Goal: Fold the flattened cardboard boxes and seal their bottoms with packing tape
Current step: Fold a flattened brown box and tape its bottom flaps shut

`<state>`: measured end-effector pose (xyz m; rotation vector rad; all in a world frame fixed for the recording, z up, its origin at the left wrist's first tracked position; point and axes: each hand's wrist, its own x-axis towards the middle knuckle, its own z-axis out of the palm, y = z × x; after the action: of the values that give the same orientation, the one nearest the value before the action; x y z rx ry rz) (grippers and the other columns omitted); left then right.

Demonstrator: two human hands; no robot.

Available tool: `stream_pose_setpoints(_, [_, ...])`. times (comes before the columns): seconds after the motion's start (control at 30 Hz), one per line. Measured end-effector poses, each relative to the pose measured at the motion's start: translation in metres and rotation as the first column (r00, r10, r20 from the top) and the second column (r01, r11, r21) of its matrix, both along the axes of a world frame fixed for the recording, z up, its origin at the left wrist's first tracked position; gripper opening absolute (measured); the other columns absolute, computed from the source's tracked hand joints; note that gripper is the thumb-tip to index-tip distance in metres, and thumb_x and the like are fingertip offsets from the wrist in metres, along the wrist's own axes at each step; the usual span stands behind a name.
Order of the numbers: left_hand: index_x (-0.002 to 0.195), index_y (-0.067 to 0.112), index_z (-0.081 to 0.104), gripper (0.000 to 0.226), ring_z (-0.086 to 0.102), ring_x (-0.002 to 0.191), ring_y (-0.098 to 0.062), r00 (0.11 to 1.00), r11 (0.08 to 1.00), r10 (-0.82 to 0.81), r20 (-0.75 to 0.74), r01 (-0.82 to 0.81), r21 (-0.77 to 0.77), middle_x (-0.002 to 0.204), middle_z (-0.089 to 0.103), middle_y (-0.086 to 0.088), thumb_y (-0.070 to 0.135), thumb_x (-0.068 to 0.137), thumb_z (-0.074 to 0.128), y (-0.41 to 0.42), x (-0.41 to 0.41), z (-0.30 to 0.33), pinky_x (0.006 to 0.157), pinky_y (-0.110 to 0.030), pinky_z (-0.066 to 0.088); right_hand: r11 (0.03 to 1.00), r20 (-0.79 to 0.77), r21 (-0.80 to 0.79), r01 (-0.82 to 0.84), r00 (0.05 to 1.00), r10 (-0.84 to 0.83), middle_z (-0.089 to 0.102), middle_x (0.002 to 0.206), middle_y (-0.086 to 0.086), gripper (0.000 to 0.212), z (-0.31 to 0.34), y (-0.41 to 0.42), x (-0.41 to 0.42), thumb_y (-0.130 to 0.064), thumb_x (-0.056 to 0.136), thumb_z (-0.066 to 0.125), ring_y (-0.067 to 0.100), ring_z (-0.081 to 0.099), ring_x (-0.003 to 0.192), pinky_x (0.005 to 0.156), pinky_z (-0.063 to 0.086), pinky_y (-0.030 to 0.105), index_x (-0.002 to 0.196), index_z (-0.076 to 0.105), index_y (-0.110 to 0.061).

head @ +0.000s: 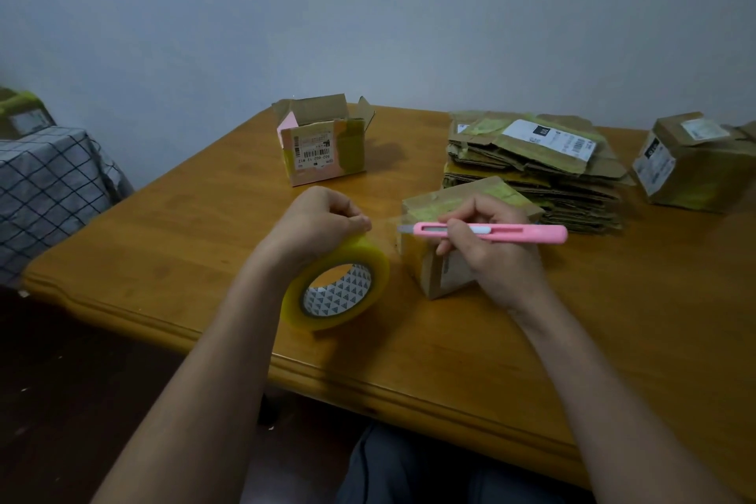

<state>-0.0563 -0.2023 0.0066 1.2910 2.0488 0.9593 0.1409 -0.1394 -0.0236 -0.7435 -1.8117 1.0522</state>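
Observation:
A small folded cardboard box point(437, 270) stands on the wooden table point(204, 241), its taped bottom facing up. My left hand point(317, 223) grips the top of a yellowish roll of packing tape point(339, 291) just left of the box; a clear strip runs from the roll to the box. My right hand point(487, 254) holds a pink utility knife point(511, 232) like a pen, its blade pointing left at the strip by the box's upper left edge. Behind it lies a stack of flattened cardboard boxes point(540, 172).
An open folded box point(323, 143) with a barcode label stands at the back middle. Another folded box point(691, 164) sits at the far right. Left of the table is a surface under a checked cloth point(49, 188) with a box on it. A wall rises behind.

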Motion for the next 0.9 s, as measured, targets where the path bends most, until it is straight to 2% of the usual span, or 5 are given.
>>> stream_pose_setpoints(0.23, [0.086,0.012,0.071,0.016,0.06,0.081,-0.021,0.999,0.999,0.032,0.02,-0.033,0.041,0.092,0.068,-0.014,0.025,0.093,0.066,-0.012,-0.003,-0.002,0.083,-0.042,0.054,0.999,0.28,0.009,-0.044,0.959,0.039,0.07,0.075,-0.007,0.011,0.004,-0.006,-0.009,-0.023,0.091,0.066,0.004,0.063,0.065,0.051,0.048,0.021,0.081,0.07,-0.024])
stream_pose_setpoints(0.43, [0.086,0.013,0.07,0.016,0.059,0.08,-0.019,0.999,0.996,0.032,-0.012,-0.031,0.08,0.089,0.066,-0.008,0.026,0.094,0.064,-0.019,-0.001,-0.002,0.078,-0.037,0.052,0.998,-0.106,-0.016,-0.062,0.993,0.06,0.072,0.082,-0.004,0.009,0.024,-0.009,0.006,-0.01,0.093,0.062,0.009,0.069,0.08,0.067,0.055,0.022,0.091,0.067,-0.017])
stream_pose_setpoints(0.6, [0.084,0.018,0.07,0.016,0.057,0.083,-0.016,0.997,0.998,0.003,-0.077,0.003,0.068,0.089,0.063,-0.001,0.03,0.094,0.065,-0.017,0.005,-0.003,0.072,-0.032,0.047,0.889,-0.107,0.362,0.28,0.96,-0.259,0.065,0.095,-0.013,0.006,0.022,-0.012,0.045,-0.017,0.095,0.061,0.011,0.063,0.086,0.066,0.052,0.022,0.1,0.065,-0.018])
stream_pose_setpoints(0.7, [0.084,0.019,0.071,0.015,0.058,0.085,-0.017,0.993,0.998,-0.027,-0.114,0.033,0.047,0.089,0.064,0.0,0.03,0.093,0.065,-0.014,0.01,-0.002,0.076,-0.034,0.047,0.699,0.097,0.594,0.398,0.827,-0.553,0.065,0.096,0.003,0.013,0.0,-0.002,0.073,-0.01,0.089,0.065,0.015,0.054,0.083,0.064,0.041,0.019,0.102,0.064,-0.008])
stream_pose_setpoints(0.9, [0.082,0.024,0.072,0.014,0.059,0.091,-0.018,0.986,0.998,-0.053,-0.159,0.057,0.023,0.092,0.064,0.005,0.033,0.092,0.067,-0.014,0.017,0.0,0.09,-0.045,0.049,0.828,0.651,0.385,0.408,0.516,-0.557,0.044,0.089,-0.007,0.024,-0.046,-0.009,0.109,-0.01,0.093,0.057,0.008,0.048,0.078,0.06,0.042,0.021,0.115,0.061,-0.019])
